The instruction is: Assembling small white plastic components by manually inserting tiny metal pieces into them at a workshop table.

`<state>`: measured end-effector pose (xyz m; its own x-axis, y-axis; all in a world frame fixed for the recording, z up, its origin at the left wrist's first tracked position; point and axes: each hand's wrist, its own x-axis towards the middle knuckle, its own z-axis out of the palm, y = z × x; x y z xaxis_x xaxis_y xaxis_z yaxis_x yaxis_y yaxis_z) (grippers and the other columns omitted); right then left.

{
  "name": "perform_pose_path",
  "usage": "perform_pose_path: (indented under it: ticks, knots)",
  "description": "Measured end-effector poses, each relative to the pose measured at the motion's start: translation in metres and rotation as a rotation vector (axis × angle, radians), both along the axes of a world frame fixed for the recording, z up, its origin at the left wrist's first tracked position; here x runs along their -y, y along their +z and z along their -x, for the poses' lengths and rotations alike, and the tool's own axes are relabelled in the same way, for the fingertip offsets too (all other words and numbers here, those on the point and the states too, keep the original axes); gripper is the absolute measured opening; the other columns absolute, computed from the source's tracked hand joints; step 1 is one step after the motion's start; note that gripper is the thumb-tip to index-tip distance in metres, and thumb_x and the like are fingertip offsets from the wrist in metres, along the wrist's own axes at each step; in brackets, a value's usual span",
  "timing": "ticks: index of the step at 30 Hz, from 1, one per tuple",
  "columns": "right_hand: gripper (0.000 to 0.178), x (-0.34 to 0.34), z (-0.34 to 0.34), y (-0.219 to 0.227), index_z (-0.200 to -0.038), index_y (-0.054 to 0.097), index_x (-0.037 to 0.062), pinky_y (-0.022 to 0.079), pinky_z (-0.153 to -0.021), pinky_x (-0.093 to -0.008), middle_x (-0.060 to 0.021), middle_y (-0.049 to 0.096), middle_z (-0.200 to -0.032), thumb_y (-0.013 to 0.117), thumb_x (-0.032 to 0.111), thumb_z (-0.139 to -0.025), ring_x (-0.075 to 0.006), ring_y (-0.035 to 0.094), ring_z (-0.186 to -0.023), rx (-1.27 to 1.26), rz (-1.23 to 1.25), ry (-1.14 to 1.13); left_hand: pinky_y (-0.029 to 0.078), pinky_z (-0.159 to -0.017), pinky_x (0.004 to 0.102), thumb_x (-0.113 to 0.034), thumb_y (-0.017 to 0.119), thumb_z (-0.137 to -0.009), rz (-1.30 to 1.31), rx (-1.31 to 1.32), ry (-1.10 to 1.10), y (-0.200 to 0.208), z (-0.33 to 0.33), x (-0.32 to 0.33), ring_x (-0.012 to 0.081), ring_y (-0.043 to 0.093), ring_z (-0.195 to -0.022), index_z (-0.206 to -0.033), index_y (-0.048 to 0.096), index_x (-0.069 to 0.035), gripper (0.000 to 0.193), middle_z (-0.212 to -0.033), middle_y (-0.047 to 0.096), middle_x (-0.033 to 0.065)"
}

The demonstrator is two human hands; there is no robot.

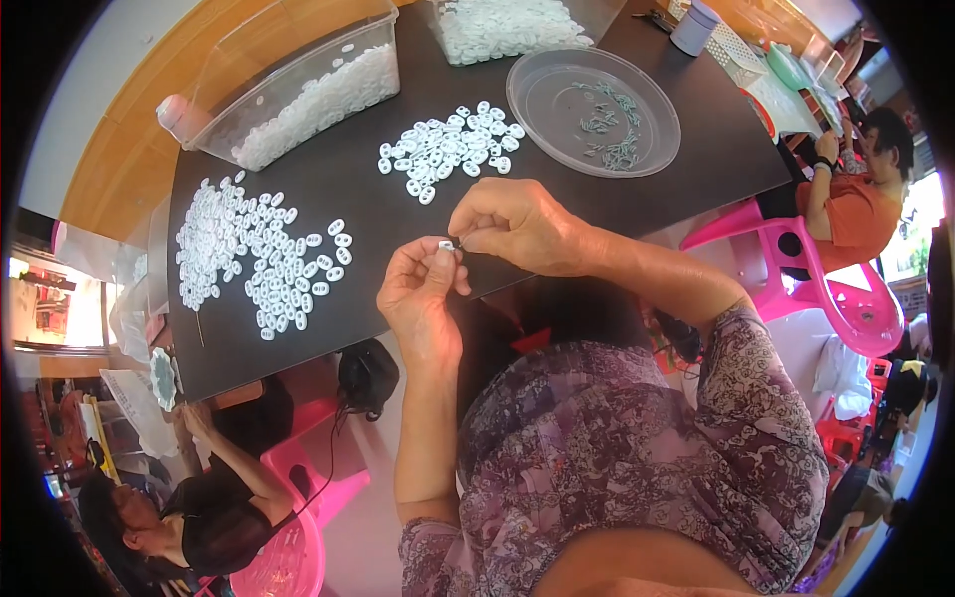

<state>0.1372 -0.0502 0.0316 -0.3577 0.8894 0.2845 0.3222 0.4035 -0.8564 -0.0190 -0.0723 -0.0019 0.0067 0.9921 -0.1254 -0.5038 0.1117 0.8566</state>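
My left hand (420, 303) pinches a small white oval piece (446, 246) between thumb and fingers, just off the table's near edge. My right hand (522, 224) meets it there, fingertips pressed together beside the piece; a tiny dark bit shows between them, too small to name. Beyond my hands lies a loose pile of white oval pieces with dark markings (453, 149). To its right is a round clear tray (545, 111) holding thin grey-green slivers (619, 154). More marked white ovals (211, 239) spread over the table's left side.
A clear bin (224, 114) of white pieces stands at the far left of the dark table (716, 129), another (597, 20) at the back. A grey cup (693, 28) sits far right. People sit left (229, 517) and right (860, 204), with pink stools (856, 303).
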Motion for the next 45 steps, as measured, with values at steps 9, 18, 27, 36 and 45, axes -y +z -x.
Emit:
perform_pose_path:
  ticks: [9,18,27,36,45]
  knots:
    - [0.012,0.01,0.006,-0.001,-0.091,0.061,0.0021,0.044,-0.063,-0.0217,-0.0011,0.058,-0.08,0.064,0.004,-0.079,-0.0055,0.053,-0.072,-0.049,0.111,-0.086,0.049,-0.051,0.0242,0.002,0.059,-0.084,0.0,0.038,-0.003,0.002,0.0,0.007,0.0142,0.059,-0.062,-0.09,0.057,0.004,0.006,-0.077,0.062,0.0111]
    - [0.012,0.013,0.009,-0.005,-0.089,0.061,0.002,0.044,-0.062,-0.0216,-0.0014,0.058,-0.081,0.065,0.004,-0.079,-0.0057,0.053,-0.071,-0.064,0.096,-0.095,0.048,-0.05,0.0237,0.002,0.059,-0.084,-0.034,0.004,0.019,0.0,-0.001,0.012,0.0138,0.059,-0.061,-0.089,0.056,0.005,0.006,-0.076,0.062,0.011]
    - [0.009,0.015,0.016,-0.004,-0.082,0.06,-0.0002,0.046,-0.06,-0.029,-0.009,0.058,-0.075,0.064,0.003,-0.075,-0.0169,0.058,-0.068,-0.044,0.022,-0.095,0.046,-0.049,0.0219,0.0,0.059,-0.084,-0.139,-0.129,0.097,-0.002,-0.006,0.021,0.0108,0.056,-0.061,-0.089,0.058,0.004,0.006,-0.074,0.061,0.0072]
    - [0.007,0.01,0.019,-0.016,-0.08,0.06,0.0024,0.044,-0.061,-0.032,-0.0073,0.056,-0.073,0.063,0.004,-0.074,-0.0216,0.054,-0.07,0.038,-0.22,-0.088,0.045,-0.047,0.0228,0.0,0.06,-0.084,-0.122,-0.057,0.165,-0.001,-0.004,0.02,0.013,0.057,-0.058,-0.087,0.059,0.006,0.007,-0.072,0.061,0.0095]
    - [0.006,0.009,0.027,-0.022,-0.075,0.054,0.0017,0.042,-0.061,-0.0348,-0.0089,0.054,-0.072,0.058,0.005,-0.077,-0.0253,0.052,-0.07,0.156,-0.341,-0.058,0.045,-0.048,0.0213,0.0,0.058,-0.085,-0.197,-0.148,0.217,-0.008,-0.005,0.023,0.0109,0.056,-0.059,-0.088,0.059,0.006,0.006,-0.073,0.061,0.0082]
